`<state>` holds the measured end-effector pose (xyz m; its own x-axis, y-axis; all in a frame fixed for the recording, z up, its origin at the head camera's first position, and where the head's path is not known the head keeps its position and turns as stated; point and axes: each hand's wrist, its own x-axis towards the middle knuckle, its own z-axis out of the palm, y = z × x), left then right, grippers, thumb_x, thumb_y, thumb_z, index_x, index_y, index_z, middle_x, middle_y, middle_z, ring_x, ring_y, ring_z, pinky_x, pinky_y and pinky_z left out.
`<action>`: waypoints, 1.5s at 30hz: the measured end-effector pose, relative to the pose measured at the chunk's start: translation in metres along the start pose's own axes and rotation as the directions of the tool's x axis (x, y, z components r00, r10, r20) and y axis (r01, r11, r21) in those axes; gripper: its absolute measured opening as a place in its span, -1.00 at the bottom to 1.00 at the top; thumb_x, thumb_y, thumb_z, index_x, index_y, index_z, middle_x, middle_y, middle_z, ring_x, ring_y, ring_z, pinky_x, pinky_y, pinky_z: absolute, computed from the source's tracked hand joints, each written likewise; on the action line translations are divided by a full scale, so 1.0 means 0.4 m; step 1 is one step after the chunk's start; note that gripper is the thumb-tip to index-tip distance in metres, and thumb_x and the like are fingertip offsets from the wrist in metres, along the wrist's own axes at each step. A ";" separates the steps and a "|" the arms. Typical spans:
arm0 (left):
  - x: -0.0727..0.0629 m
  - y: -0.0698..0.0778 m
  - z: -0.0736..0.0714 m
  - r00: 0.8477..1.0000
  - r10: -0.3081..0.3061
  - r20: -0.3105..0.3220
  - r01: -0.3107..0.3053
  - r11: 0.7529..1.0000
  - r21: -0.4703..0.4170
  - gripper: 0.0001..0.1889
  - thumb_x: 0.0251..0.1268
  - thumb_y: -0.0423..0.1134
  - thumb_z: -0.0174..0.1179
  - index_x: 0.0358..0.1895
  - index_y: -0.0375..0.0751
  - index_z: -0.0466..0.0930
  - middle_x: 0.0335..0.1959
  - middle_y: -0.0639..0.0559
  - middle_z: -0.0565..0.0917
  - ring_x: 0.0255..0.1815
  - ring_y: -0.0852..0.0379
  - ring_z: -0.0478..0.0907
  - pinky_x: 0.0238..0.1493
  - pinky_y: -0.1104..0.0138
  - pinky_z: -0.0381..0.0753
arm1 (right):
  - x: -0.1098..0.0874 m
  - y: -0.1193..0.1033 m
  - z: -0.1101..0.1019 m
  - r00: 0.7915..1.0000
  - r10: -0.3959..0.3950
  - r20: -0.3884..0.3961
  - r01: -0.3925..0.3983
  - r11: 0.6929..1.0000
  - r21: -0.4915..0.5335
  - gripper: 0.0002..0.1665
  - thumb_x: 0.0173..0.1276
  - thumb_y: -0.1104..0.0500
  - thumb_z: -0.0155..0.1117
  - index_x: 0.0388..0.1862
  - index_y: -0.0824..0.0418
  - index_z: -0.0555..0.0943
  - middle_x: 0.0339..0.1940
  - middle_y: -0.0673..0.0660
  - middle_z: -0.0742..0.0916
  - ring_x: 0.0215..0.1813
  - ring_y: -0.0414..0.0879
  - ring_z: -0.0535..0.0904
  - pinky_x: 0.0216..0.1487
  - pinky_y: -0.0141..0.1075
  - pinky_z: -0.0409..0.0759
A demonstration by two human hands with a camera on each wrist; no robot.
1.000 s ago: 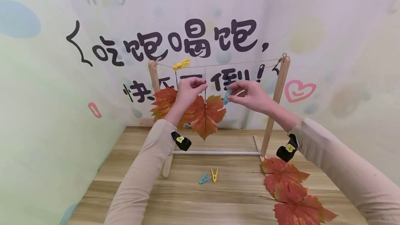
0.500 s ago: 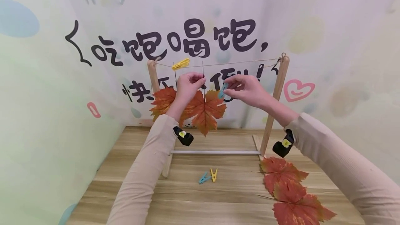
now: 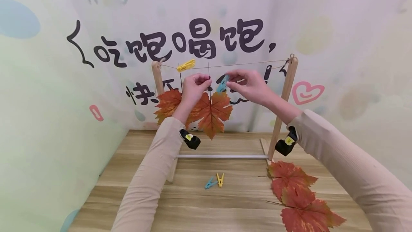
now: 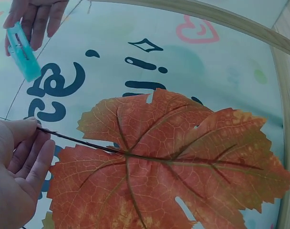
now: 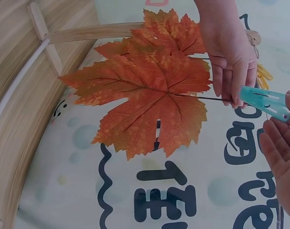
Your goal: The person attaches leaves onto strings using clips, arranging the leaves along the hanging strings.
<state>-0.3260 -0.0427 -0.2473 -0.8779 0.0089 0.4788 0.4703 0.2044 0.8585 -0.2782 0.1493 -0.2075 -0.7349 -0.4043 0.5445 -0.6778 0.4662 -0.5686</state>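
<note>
My left hand (image 3: 195, 88) pinches the dark stem of an orange-red artificial maple leaf (image 3: 211, 114), which hangs below the fingers; the stem's tip reaches up to the string (image 3: 238, 64). In my right hand (image 3: 249, 86) a blue clothespin (image 3: 222, 83) is pinched between thumb and fingers, just right of the left fingertips and below the string. The left wrist view shows the leaf (image 4: 164, 162) spread wide with its stem in the left fingers. Further left, a yellow clothespin (image 3: 186, 66) sits on the string, holding a second leaf (image 3: 167, 103) partly behind my left hand.
The string runs between two wooden posts (image 3: 286, 96) joined by a white rod (image 3: 222, 156) low over the wooden table (image 3: 193, 210). A blue clothespin (image 3: 210, 183) and a yellow clothespin (image 3: 220, 179) lie on the table. More red leaves (image 3: 305, 207) lie at the right.
My right hand has moved left and up with the blue clothespin, closer to my left hand. The left hand has raised the leaf slightly, bringing its stem tip up to the string.
</note>
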 end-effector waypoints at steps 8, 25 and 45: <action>0.002 -0.001 -0.004 1.000 -0.012 -0.003 0.012 1.000 -0.013 -0.77 0.10 -0.38 0.25 -0.19 -0.47 0.61 -0.29 -0.26 0.65 -0.43 0.21 0.54 -0.31 0.40 0.61 | 0.038 -0.009 0.001 0.995 -0.003 -0.100 0.009 0.998 0.057 -0.65 0.25 0.30 0.19 0.01 0.38 0.53 -0.24 0.25 0.67 -0.25 -0.23 0.57 -0.21 -0.51 0.54; 0.007 -0.006 -0.001 1.000 -0.008 -0.009 0.008 1.000 -0.021 -0.82 0.10 -0.41 0.23 -0.24 -0.46 0.62 -0.32 -0.27 0.64 -0.47 0.27 0.52 -0.34 0.42 0.61 | 0.091 -0.011 0.013 0.944 0.041 -0.326 -0.019 0.997 0.071 -0.70 0.23 0.27 0.22 -0.07 0.39 0.58 -0.24 0.27 0.67 -0.31 -0.32 0.55 -0.17 -0.52 0.53; 0.012 -0.009 0.003 1.000 -0.003 -0.016 0.003 1.000 0.011 -0.81 0.10 -0.38 0.24 -0.22 -0.41 0.63 -0.31 -0.20 0.66 -0.39 0.13 0.58 -0.30 0.42 0.60 | 0.140 0.002 0.048 0.909 0.073 -0.411 -0.048 0.996 0.073 -0.77 0.22 0.26 0.23 -0.19 0.39 0.63 -0.30 0.26 0.70 -0.34 -0.07 0.58 -0.32 -0.54 0.47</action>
<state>-0.3321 -0.0422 -0.2485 -0.8778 -0.0075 0.4790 0.4664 0.2151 0.8580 -0.3201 0.1118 -0.1894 -0.7079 -0.0102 0.7062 -0.6418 0.4267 -0.6372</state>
